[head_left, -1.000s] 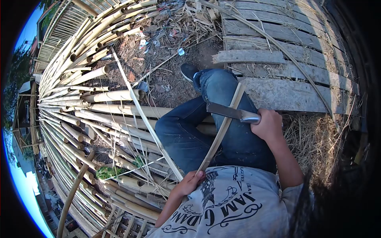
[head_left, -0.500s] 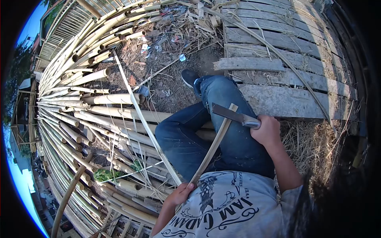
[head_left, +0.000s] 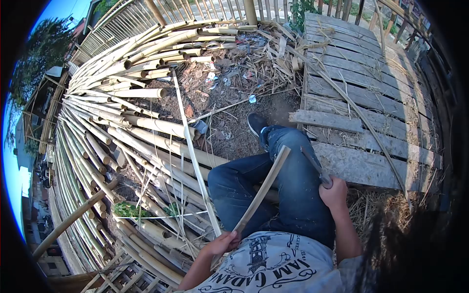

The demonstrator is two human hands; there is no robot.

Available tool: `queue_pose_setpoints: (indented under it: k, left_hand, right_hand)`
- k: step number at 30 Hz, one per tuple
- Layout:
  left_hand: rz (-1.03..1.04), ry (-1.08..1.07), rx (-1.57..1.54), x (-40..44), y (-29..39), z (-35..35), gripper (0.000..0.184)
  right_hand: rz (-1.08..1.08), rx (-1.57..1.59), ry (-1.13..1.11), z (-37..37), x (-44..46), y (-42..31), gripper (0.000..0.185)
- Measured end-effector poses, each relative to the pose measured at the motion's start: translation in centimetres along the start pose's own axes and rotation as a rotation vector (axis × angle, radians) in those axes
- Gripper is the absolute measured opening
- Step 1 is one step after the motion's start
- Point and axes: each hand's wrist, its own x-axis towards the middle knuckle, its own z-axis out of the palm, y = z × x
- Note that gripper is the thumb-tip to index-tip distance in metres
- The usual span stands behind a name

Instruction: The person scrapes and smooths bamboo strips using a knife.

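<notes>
My left hand [head_left: 225,242] is closed around the lower end of a bamboo strip [head_left: 263,189], close to my shirt. The strip slants up across my lap, and its far end lies over my knee. In my right hand [head_left: 334,193] is the handle of a broad-bladed knife [head_left: 316,164], its blade seen nearly edge-on. The blade is to the right of the strip's far end, apart from it. A long pale bamboo strip [head_left: 191,151] runs down to just beside my left hand; whether the hand touches it cannot be made out.
Many bamboo poles [head_left: 161,126] lie fanned out on my left. A wooden slatted platform [head_left: 351,156] stands at my right, with a loose board [head_left: 326,120] on its edge. Shavings [head_left: 286,53] and litter cover the ground ahead. A bamboo fence [head_left: 273,12] runs along the back.
The knife has moved off the bamboo strip to the right, and its blade has turned from broadside to nearly edge-on. My left hand keeps its hold. My head view has tilted up, showing the fence.
</notes>
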Motion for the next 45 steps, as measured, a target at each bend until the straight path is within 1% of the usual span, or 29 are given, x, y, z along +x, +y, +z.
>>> queue_pose_setpoints:
  k: [1,3,4,6,7,9,10,12,13,15,18,19,21,23,25,27,29,30,32,33,34,35,36,37,39,40,43,44,45]
  left_hand:
    - [0.031,0.0,0.016,1.3,1.5,0.2,0.055]
    - [0.057,-0.211,-0.034,4.2,5.0,0.7,0.056]
    - [0.07,-0.231,-0.009,5.3,7.0,1.9,0.056]
    - [-0.019,-0.255,-0.012,7.0,10.1,4.7,0.057]
    - [-0.041,-0.261,0.015,8.3,10.8,5.5,0.057]
    - [-0.164,-0.396,-0.052,10.7,10.8,6.6,0.058]
    - [-0.22,-0.405,-0.024,11.4,10.7,6.8,0.058]
    - [-0.229,-0.409,-0.113,12.4,10.2,7.2,0.055]
    - [-0.281,-0.424,-0.088,12.5,10.0,7.3,0.055]
    - [-0.22,-0.303,-0.054,11.9,10.0,7.3,0.056]
    - [-0.164,-0.267,0.013,11.0,9.5,7.1,0.058]
    - [-0.117,-0.246,0.062,10.6,9.2,6.9,0.059]
    - [-0.095,-0.22,0.068,9.9,8.9,6.8,0.058]
    - [-0.078,-0.201,0.079,8.9,8.4,6.2,0.058]
    - [-0.087,-0.215,0.097,8.0,7.5,5.5,0.057]
    - [-0.073,-0.22,0.091,7.0,6.3,4.9,0.057]
    - [-0.028,-0.137,0.129,6.1,4.8,4.5,0.055]
    - [0.001,-0.136,0.103,5.8,4.1,4.2,0.055]
    - [-0.029,-0.186,0.025,5.6,3.0,3.9,0.051]
    - [0.025,-0.173,-0.017,5.5,2.9,4.2,0.051]
    - [0.054,-0.155,0.022,5.2,2.9,4.6,0.05]
    - [0.08,-0.132,0.06,5.1,2.9,4.8,0.05]
    - [0.138,-0.156,0.058,5.4,2.2,4.4,0.051]
    - [0.18,-0.143,0.02,5.2,2.2,4.4,0.051]
    - [0.111,-0.149,0.047,4.8,2.4,4.6,0.05]
    - [0.095,-0.124,0.048,4.3,3.0,4.7,0.048]
    - [0.177,-0.135,0.061,3.8,2.5,4.3,0.049]
    - [0.165,-0.166,0.037,3.6,1.8,4.2,0.049]
    - [0.187,-0.147,0.055,3.5,1.2,4.0,0.048]
  right_hand:
    - [-0.02,0.008,0.028,-0.1,-0.3,-0.1,0.018]
    - [-0.112,0.003,0.066,-0.6,-0.8,0.0,0.019]
    - [-0.109,0.003,0.1,-0.8,-0.8,0.3,0.019]
    - [-0.145,0.033,0.105,-0.6,-1.2,0.8,0.019]
    - [-0.116,0.048,0.119,-0.6,-1.4,0.7,0.019]
    - [-0.154,0.049,0.087,-0.9,-1.4,0.8,0.02]
    - [-0.104,0.004,0.038,-1.0,-1.2,0.9,0.023]
    - [-0.056,-0.016,0.017,-1.2,-1.0,0.7,0.024]
    - [0.002,-0.005,0.025,-1.1,-1.0,0.8,0.024]
    - [0.023,0.001,-0.016,-0.9,-0.7,1.0,0.025]
    - [0.1,-0.02,-0.065,-1.1,-0.1,0.7,0.023]
    - [0.079,-0.018,-0.081,-1.1,0.2,0.3,0.023]
    - [0.11,-0.071,-0.131,-1.3,0.4,0.1,0.023]
    - [0.078,-0.087,-0.145,-1.2,0.5,0.0,0.024]
    - [0.117,-0.074,-0.13,-1.2,0.6,-0.1,0.026]
    - [0.094,-0.096,-0.125,-1.2,0.6,-0.6,0.026]
    - [0.093,-0.121,-0.104,-1.2,0.5,-0.8,0.024]
    - [0.062,-0.145,-0.104,-1.3,0.4,-1.1,0.024]
    - [0.08,-0.178,-0.106,-1.5,0.2,-1.9,0.023]
    - [0.056,-0.186,-0.085,-1.1,0.2,-1.8,0.022]
    - [0.026,-0.192,-0.064,-0.8,0.1,-1.7,0.022]
    - [0.031,-0.218,-0.081,-0.8,0.1,-2.0,0.022]
    - [0.043,-0.243,-0.096,-0.9,0.1,-2.3,0.022]
    - [-0.008,-0.272,-0.1,-0.8,-0.1,-2.6,0.022]
    - [0.042,-0.261,-0.093,-0.8,-0.2,-3.1,0.022]
    - [0.021,-0.294,-0.094,-0.9,0.0,-3.5,0.022]
    - [0.036,-0.345,-0.105,-0.8,-0.6,-3.7,0.023]
    - [0.049,-0.328,-0.104,-0.8,-0.7,-4.1,0.023]
    - [0.063,-0.31,-0.099,-0.8,-0.7,-4.3,0.023]
